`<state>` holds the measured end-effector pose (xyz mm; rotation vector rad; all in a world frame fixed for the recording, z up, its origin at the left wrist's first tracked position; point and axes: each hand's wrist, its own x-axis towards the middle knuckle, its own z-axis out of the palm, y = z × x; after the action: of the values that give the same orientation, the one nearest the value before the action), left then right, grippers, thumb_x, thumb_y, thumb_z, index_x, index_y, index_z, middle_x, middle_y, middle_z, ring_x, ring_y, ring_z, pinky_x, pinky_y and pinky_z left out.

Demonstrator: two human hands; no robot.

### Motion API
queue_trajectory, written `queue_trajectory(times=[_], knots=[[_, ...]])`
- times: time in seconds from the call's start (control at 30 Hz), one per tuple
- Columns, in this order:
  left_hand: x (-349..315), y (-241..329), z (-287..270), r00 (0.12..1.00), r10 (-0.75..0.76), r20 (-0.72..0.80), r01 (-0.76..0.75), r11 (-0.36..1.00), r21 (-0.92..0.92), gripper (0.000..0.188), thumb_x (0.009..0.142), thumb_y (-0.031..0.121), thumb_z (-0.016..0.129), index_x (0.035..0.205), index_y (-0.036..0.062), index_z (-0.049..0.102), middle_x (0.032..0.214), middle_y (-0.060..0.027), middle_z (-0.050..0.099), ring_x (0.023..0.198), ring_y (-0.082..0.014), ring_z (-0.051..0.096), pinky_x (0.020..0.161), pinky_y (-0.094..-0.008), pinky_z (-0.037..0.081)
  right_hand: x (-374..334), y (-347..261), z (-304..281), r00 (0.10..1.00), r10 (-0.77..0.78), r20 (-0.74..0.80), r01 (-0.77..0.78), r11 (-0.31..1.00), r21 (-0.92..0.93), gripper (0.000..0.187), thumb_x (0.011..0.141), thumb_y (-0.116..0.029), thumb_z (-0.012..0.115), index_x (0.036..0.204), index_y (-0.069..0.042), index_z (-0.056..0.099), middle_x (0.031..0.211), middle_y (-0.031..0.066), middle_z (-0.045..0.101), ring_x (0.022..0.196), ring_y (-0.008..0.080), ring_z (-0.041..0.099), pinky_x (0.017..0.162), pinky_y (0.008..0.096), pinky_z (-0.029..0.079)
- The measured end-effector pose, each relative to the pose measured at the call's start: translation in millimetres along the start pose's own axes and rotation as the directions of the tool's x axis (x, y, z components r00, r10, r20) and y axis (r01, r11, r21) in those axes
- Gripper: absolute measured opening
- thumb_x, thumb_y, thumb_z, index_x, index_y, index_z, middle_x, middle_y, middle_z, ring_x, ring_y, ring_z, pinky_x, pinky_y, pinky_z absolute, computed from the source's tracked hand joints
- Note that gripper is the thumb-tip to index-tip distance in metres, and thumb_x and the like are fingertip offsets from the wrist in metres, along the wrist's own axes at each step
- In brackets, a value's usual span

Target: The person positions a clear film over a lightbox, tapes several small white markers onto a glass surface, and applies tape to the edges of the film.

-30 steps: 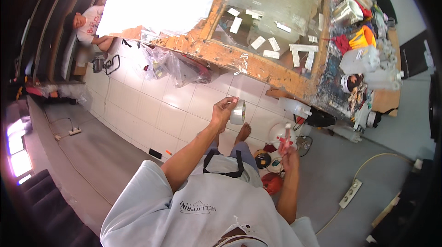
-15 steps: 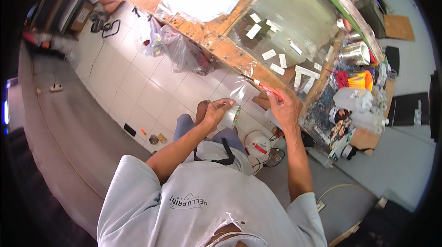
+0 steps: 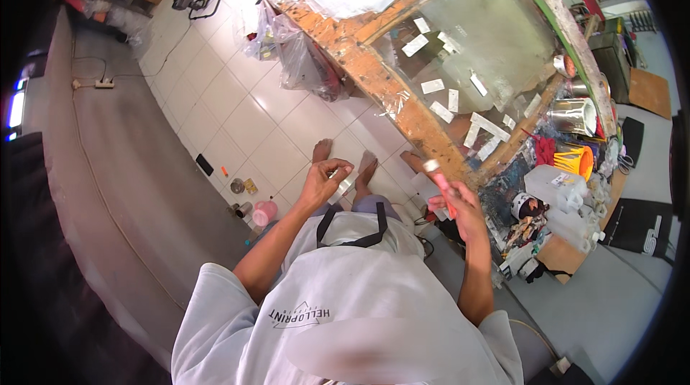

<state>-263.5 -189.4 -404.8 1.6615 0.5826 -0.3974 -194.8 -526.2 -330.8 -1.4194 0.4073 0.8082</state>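
Observation:
My left hand is closed, fingers pinched on a roll of clear tape held above my lap. Part of the roll is hidden behind the fingers. My right hand grips a slim red box cutter, its pale end pointing up and away toward the bench. Motion blurs that end, so the blade cannot be made out. The wooden bench edge lies just beyond both hands, with shreds of clear tape stuck on it.
A glass panel set in the bench carries several white strips. At the right stand a metal can, an orange-yellow tub and clear plastic jugs. Plastic bags hang by the bench; a pink container sits on the floor.
The view has shifted. My right hand has come down and back from the bench edge with the box cutter. The clear tape strip stretched above the roll no longer shows.

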Motion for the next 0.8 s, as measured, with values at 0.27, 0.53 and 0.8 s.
queue_trajectory(times=[0.27,0.53,0.8], knots=[[-48.2,77.1,-47.9,0.967,0.096,0.238,-0.122,0.988,0.098,0.02,0.094,0.017,0.074,0.107,0.0023,0.078,0.105,-0.01,0.077,0.103,-0.0185,0.07,0.099,-0.0364,0.052,70.2,38.6,48.4,0.905,-0.096,0.415,0.011,0.979,0.201,0.052,0.092,-0.023,0.073,0.135,-0.002,0.052,0.089,0.0015,0.059,0.07,0.0101,0.056,0.063,0.0253,0.043],[-83.6,130.3,-83.7,0.883,0.048,0.466,-0.138,0.978,0.16,0.018,0.095,0.017,0.074,0.104,0.0012,0.078,0.103,-0.0102,0.077,0.098,-0.0191,0.071,0.094,-0.0351,0.053,105.1,24.4,141.9,0.549,0.005,0.836,-0.215,0.967,0.135,0.056,0.098,-0.043,0.069,0.13,0.002,0.066,0.086,-0.0004,0.06,0.055,0.0022,0.035,0.053,0.0205,0.032],[-89.5,131.1,-94.4,0.924,-0.011,0.383,-0.037,0.993,0.116,0.019,0.096,0.015,0.073,0.105,-0.001,0.077,0.105,-0.0099,0.077,0.1,-0.0185,0.071,0.095,-0.035,0.053,67.2,6.2,116.4,0.629,-0.057,0.775,-0.229,0.939,0.255,0.053,0.095,-0.047,0.072,0.112,0.004,0.072,0.097,0.0085,0.072,0.053,0.0023,0.038,0.048,0.0205,0.032]])
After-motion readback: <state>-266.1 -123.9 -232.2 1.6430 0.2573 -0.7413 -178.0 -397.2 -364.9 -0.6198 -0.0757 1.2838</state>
